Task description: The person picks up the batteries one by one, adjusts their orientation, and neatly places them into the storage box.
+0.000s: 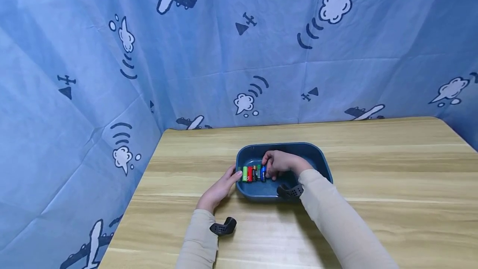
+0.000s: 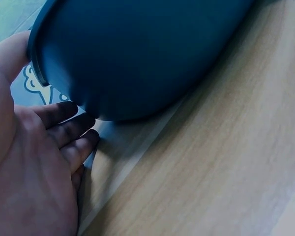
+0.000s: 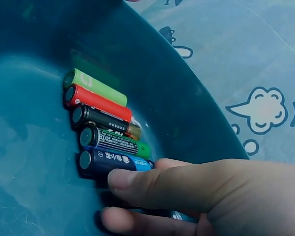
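Plastic basin: a dark blue basin [image 1: 321,159] with rounded corners and a smooth, slightly shiny wall stands on the desk [image 1: 373,202]; all places below are given relative to it.
Batteries: five small cylinders lie side by side in a neat row on the basin floor, near its left wall; from the left they are a light green battery [image 3: 96,86], a red battery [image 3: 98,101], a black battery [image 3: 105,121], a dark green battery [image 3: 113,141] and a blue battery [image 3: 113,161]. Their labels look glossy and their ends metallic.
Right hand: the right hand [image 1: 280,163] is inside the basin, at the right end of the row; its thumb [image 3: 152,184] lies against the blue battery and a finger curls below it, so I judge it pinches this battery.
Left hand: the left hand [image 1: 220,188] is outside, at the left wall of the basin; its fingers [image 2: 71,130] are relaxed and reach the outer wall, holding nothing.
Doing it well: I think the battery should be kept parallel to the others and pressed gently against the row, because round, smooth bodies roll easily; the left hand should keep the basin steady.
Desk: light wood with a fine straight grain, matte.
Backdrop: a soft blue cloth [image 1: 224,53] with printed planes and clouds hangs behind the basin.
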The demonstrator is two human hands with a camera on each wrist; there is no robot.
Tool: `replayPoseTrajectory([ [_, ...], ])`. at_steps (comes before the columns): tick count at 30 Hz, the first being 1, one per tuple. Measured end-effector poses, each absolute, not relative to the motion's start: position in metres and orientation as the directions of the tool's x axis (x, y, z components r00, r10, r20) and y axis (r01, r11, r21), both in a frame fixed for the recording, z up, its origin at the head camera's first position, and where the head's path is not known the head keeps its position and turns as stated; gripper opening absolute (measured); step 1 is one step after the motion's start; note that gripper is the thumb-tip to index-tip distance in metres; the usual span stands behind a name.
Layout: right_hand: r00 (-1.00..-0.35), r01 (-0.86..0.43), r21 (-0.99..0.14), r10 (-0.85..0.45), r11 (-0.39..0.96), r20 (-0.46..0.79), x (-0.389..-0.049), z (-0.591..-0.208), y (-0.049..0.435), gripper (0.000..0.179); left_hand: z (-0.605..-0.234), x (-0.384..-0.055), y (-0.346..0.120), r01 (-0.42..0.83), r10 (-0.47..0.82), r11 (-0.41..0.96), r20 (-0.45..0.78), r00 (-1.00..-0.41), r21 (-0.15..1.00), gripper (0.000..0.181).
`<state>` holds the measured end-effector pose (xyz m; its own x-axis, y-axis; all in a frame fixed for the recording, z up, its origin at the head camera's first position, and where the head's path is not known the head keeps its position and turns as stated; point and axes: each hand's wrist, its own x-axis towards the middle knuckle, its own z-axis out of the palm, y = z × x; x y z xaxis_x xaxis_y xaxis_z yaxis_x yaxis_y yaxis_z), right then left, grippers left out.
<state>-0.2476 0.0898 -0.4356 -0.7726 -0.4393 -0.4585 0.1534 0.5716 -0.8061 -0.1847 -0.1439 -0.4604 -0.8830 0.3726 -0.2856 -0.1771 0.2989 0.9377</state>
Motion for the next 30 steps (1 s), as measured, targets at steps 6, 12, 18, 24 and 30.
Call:
replayPoseTrajectory([
  [6,-0.774,0.143,-0.805,-0.442,0.576,-0.453,-0.248,-0.436,0.094,0.032,-0.473,-0.190,-0.142,-0.164,0.382,0.285,-0.269,-0.884,0.944,0.062],
  [12,-0.771,0.147,-0.817,-0.453,0.558,-0.448,-0.244,-0.442,0.094,0.032,-0.476,-0.186,-0.144,-0.167,0.395,0.280,-0.272,-0.878,0.945,0.060],
  [18,-0.779,0.123,-0.826,-0.462,0.550,-0.424,-0.241,-0.443,0.091,0.032,-0.478,-0.184,-0.146,-0.178,0.386,0.289,-0.285,-0.878,0.940,0.061],
  [24,-0.787,0.146,-0.826,-0.442,0.545,-0.431,-0.238,-0.444,0.094,0.031,-0.480,-0.186,-0.144,-0.172,0.400,0.292,-0.283,-0.872,0.941,0.062],
  [30,-0.804,0.141,-0.823,-0.422,0.550,-0.420,-0.238,-0.441,0.097,0.030,-0.477,-0.188,-0.141,-0.163,0.403,0.296,-0.278,-0.872,0.941,0.061],
])
